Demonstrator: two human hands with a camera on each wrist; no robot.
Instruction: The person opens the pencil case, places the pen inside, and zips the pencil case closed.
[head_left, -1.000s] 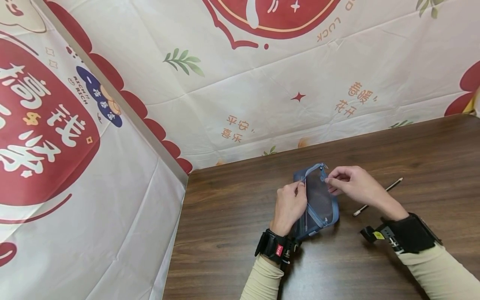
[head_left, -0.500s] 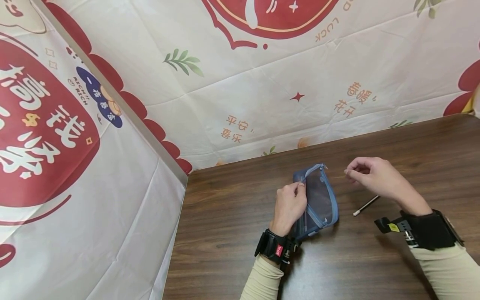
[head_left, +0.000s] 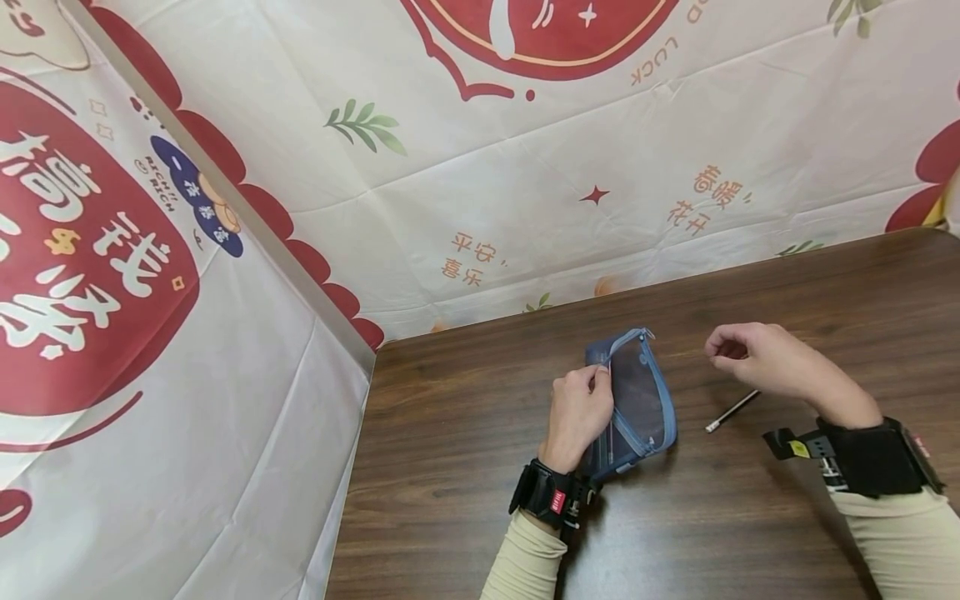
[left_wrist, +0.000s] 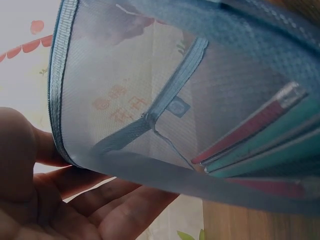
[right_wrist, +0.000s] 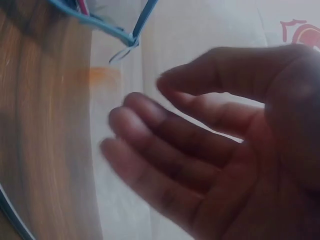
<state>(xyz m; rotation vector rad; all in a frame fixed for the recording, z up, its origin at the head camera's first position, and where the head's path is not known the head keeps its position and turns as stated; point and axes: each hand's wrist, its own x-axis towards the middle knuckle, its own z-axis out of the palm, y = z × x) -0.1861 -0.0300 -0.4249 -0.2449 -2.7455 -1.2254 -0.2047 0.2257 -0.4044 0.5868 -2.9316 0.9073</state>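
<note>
A blue mesh pencil case (head_left: 639,392) stands on the table, its zipped top edge gaping. My left hand (head_left: 579,412) pinches the case's rim between thumb and fingers. Through the mesh in the left wrist view show red pencils (left_wrist: 245,129) and green pencils (left_wrist: 265,142) lying inside. To the right of the case my right hand (head_left: 776,360) hovers over the table with loosely bent fingers, holding nothing. Its fingers (right_wrist: 150,170) are spread apart from the thumb in the right wrist view. A dark pencil (head_left: 731,412) with a white end lies below this hand, its far part hidden behind it.
The brown wooden table (head_left: 435,467) carries the case and pencil. A white printed cloth (head_left: 510,192) hangs along the table's back edge, and another printed cloth (head_left: 247,400) borders the left side. Black camera straps (head_left: 870,458) sit on both wrists.
My right hand has let go of the zip end at the pencil case's upper corner and moved right, away from the case. My left hand and the case have stayed in place.
</note>
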